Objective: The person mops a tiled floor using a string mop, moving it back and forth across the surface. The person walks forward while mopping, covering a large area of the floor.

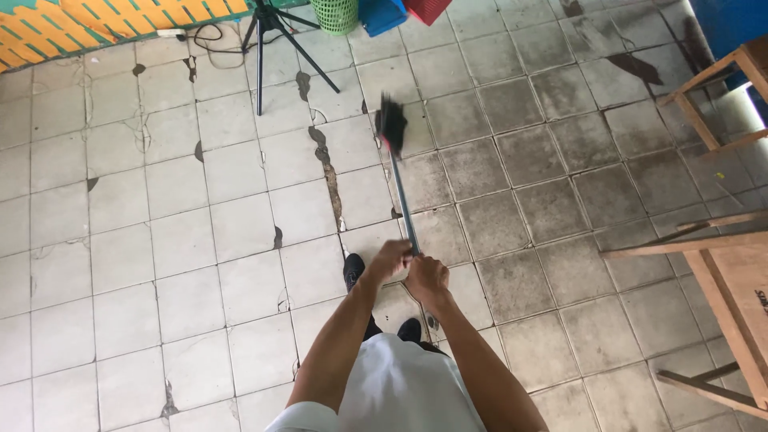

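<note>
both hands gripping a long-handled broom [398, 172] over a tiled floor [200, 264].
left hand [390, 258] and right hand [426, 277] are clenched round the handle's near end; the blurred head hangs ahead, near a tripod [268, 40], which a wide sweep could likely strike.

White short-sleeved shirt [400, 392] down at the bottom edge, sleeves ending high, both forearms bare below them. Dark trousers just peeking out under the hem, and black shoes [353, 269] on both feet.
</note>
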